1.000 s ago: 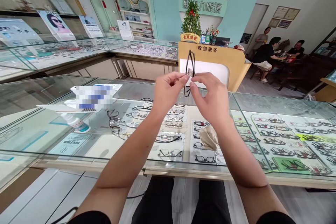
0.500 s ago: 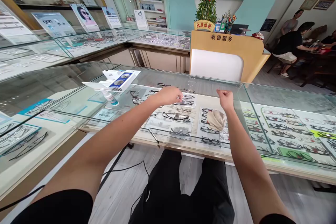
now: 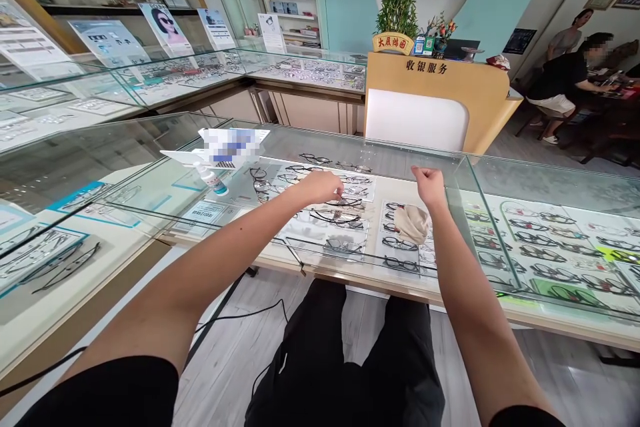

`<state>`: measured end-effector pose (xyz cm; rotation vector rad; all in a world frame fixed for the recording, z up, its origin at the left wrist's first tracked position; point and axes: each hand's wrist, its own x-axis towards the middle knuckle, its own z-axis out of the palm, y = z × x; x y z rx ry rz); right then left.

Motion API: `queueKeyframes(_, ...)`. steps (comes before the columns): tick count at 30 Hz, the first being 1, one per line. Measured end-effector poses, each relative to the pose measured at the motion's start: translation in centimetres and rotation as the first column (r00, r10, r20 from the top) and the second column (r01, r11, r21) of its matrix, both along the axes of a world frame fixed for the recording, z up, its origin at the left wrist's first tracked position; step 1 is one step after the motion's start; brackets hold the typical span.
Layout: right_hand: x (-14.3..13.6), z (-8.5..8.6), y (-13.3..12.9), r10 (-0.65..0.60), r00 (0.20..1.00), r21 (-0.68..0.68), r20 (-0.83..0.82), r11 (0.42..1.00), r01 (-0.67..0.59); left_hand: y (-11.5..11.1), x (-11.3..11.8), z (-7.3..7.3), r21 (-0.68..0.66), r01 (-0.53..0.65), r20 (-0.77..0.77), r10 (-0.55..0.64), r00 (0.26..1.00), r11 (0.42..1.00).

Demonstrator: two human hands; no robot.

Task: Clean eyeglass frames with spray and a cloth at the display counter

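Observation:
My left hand (image 3: 323, 187) is over the glass counter (image 3: 390, 155), its fingers pinched together; what they hold, if anything, is too small to make out. Eyeglass frames (image 3: 337, 218) lie in rows below it. My right hand (image 3: 429, 184) is closed above the counter's right part, and its grip is hidden. A beige cloth (image 3: 411, 224) lies crumpled just below and left of my right hand, above more glasses (image 3: 401, 264).
A white spray bottle (image 3: 212, 180) and an open leaflet box (image 3: 233, 147) stand on the counter's left side. Beyond is a wooden cashier desk (image 3: 493, 97) with a plant (image 3: 399, 7). People sit at the far right.
The view has shifted slightly, so the background sits a little further right. My left hand stays pinched and has moved very little; my right hand stays closed beside the cloth.

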<state>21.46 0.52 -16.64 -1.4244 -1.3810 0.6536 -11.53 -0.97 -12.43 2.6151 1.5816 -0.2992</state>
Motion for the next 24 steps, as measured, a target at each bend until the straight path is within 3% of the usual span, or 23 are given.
queueKeyframes(8, -0.1, -0.1, 0.1, 0.005, 1.000, 0.009, 0.001, 1.000, -0.005, -0.6, 0.6, 0.8, -0.002, -0.007, -0.013, 0.007, 1.000, 1.000)
queueKeyframes(16, -0.1, 0.2, 0.1, 0.057, 0.997, 0.002, -0.045, 0.998, -0.057, -0.4, 0.0, 3.2, 0.097, -0.086, 0.146, 0.071, 0.987, 0.992)
queueKeyframes(19, -0.1, 0.3, 0.0, 0.068, 0.996, 0.007, -0.052, 0.998, -0.067, -0.1, 0.4, 3.0, 0.110, -0.085, 0.153, 0.068, 0.986, 0.990)
queueKeyframes(24, -0.1, 0.6, -0.2, 0.100, 0.994, -0.002, -0.045, 0.995, -0.100, 1.3, 1.1, 1.4, 0.079, -0.025, 0.100, 0.017, 0.995, 0.997)
